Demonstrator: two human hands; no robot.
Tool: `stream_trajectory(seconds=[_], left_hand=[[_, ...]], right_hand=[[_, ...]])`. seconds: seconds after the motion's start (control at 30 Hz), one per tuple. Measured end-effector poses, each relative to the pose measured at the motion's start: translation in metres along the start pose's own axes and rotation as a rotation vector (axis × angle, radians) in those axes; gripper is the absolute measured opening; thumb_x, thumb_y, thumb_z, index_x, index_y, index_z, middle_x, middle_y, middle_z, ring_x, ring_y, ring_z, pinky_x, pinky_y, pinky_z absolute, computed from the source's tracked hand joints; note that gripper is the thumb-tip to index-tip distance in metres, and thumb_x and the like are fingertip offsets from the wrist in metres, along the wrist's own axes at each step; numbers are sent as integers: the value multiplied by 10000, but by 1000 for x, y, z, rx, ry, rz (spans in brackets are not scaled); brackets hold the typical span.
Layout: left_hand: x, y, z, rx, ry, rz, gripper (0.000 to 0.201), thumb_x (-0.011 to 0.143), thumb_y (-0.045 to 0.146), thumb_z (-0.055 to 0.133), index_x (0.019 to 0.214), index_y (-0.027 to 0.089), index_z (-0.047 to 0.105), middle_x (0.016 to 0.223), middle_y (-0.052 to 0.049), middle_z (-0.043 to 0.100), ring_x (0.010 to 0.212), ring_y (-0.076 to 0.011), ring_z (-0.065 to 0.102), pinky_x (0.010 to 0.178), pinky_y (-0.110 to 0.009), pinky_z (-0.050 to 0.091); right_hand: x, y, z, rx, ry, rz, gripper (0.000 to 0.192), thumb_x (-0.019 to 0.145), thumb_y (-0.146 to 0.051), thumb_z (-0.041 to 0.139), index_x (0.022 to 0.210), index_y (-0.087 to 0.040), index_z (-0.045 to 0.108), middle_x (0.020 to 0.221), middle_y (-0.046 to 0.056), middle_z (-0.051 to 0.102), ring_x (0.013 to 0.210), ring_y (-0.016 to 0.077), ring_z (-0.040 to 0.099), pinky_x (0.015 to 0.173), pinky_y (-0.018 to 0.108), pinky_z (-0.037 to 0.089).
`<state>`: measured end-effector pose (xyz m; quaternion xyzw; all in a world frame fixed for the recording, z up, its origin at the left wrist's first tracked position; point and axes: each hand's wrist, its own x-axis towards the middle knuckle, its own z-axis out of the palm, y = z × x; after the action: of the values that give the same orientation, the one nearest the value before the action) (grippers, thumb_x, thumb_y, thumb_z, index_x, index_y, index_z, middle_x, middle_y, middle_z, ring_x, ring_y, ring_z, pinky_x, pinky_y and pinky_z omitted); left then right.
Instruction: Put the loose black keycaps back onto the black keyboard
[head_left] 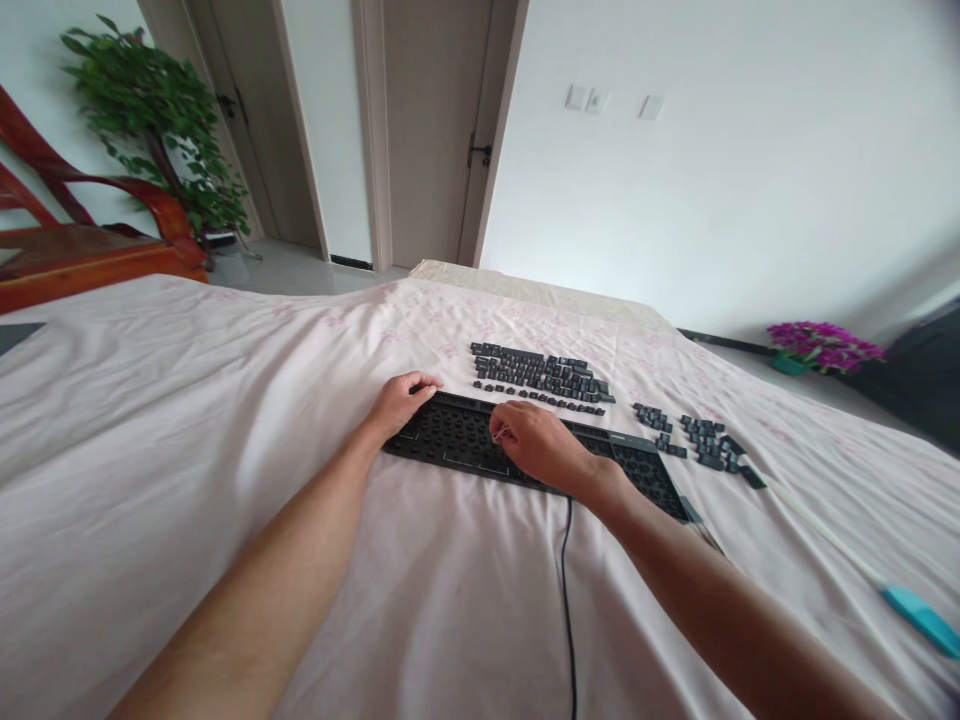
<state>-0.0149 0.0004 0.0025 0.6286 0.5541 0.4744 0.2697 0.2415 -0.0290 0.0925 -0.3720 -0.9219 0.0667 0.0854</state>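
A black keyboard (457,432) with its keycaps off lies on the bed sheet, its bare switch positions showing. My left hand (403,402) grips its far left corner, thumb and fingers curled together at the edge. Over the middle of the keyboard is my right hand (541,440), closed, with a small pale pinkish thing partly showing between the fingers; its kind is too small to tell. Just behind the keyboard, many loose black keycaps (529,370) lie in rows. More keycaps (705,440) sit in groups to the right.
A black cable (568,600) runs from the keyboard toward me. At the right lies a brush-like tool with a blue handle (921,618) and a pale shaft. The pink sheet (300,340) is wrinkled. Beyond the bed are a wooden chair (161,210), a green plant (150,100) and purple flowers (825,345).
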Motion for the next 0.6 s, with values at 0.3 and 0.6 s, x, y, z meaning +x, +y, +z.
stream_trajectory(seconds=[0.3,0.6], left_hand=[[-1,4,-1,4,-4,-12,296,793,361,552,948,177,725,999,-56,736,963,-232,654,926,-338,453],[-2,6,0,38,-17,-31,306,796,366,545,964,182,722,1008,-51,731,963,-233,650,935,-339,439]], right_hand=[[-17,20,-4,-98,-179,-9,257,759,-9,498,836,-205,646,877,10,686,840,157,606,679,229,363],[-54,68,-29,-220,-193,176,235,782,-48,516,855,-212,667,873,23,689,837,172,608,670,239,356]])
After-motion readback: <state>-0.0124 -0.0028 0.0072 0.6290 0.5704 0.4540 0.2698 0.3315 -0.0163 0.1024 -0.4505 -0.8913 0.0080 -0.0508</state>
